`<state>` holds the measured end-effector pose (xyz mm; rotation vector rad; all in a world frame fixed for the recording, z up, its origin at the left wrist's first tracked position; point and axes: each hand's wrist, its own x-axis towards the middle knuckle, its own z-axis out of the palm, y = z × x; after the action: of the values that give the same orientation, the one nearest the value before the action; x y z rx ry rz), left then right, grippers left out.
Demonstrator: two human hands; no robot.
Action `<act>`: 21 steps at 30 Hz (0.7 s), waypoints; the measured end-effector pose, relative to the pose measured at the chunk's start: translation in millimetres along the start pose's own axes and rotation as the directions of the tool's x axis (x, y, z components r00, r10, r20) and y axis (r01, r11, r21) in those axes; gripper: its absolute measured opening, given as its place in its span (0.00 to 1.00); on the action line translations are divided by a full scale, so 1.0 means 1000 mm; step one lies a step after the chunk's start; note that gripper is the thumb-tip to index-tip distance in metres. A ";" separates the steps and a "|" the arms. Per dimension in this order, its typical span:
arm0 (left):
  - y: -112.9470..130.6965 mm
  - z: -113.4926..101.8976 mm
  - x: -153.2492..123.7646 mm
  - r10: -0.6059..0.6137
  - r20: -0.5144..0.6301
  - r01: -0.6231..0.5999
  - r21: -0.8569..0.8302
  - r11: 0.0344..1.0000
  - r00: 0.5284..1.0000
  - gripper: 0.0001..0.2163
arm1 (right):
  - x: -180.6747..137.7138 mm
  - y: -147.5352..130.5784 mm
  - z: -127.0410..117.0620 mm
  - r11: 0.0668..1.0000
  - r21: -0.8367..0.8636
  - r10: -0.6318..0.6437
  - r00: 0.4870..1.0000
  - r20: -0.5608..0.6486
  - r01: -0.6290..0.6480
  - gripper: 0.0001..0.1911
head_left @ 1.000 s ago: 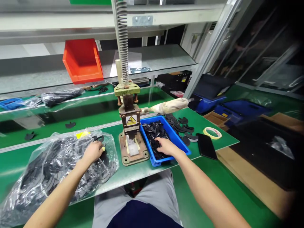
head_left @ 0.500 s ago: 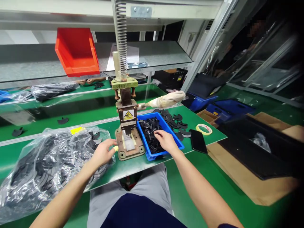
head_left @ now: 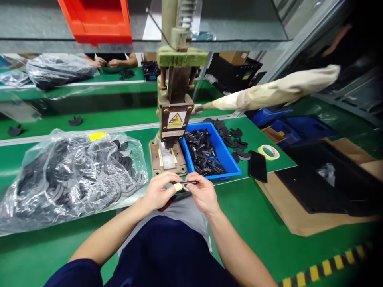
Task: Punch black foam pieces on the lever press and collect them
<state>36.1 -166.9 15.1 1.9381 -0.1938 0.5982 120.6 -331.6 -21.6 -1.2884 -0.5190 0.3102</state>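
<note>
Between my two hands, just in front of the press base, is a thin black strip-like part [head_left: 189, 182]. My left hand [head_left: 160, 190], with a yellow cover on one fingertip, pinches its left end. The fingers of my right hand [head_left: 203, 193] are closed on its right side. Right behind my hands stands the hand press [head_left: 176, 115], its ram above a pale block [head_left: 169, 161] on the base. To its right a blue bin [head_left: 230, 161] holds many thin black pieces [head_left: 203, 153]. A clear plastic bag [head_left: 74, 179] of dark curved pieces lies on the left.
The press handle [head_left: 275, 91], wrapped in cloth, sticks out to the right. Curved black pieces [head_left: 239, 143], a tape roll [head_left: 268, 152] and a black phone [head_left: 257, 166] lie right of the bin. A red bin [head_left: 101, 32] hangs above. Another person's hands [head_left: 106, 63] work across the bench.
My right hand has left the blue bin and come to the front of the press with a thin black part. My left hand has moved right to meet it. The view has tilted down.
</note>
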 end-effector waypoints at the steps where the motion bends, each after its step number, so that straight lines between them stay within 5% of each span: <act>1: -0.001 -0.001 -0.002 0.032 0.004 -0.032 -0.001 0.999 0.999 0.04 | -0.003 0.001 0.000 1.000 0.000 0.002 1.000 0.002 -0.002 0.11; 21: -0.031 -0.006 -0.030 0.118 -0.037 -0.121 -0.078 0.990 0.992 0.05 | -0.019 0.008 0.016 0.990 -0.131 -0.048 0.999 -0.003 0.047 0.08</act>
<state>20.5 -151.7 -22.9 1.8475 -0.3106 0.6907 96.4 -325.8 -29.8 -1.4015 -0.5709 0.2355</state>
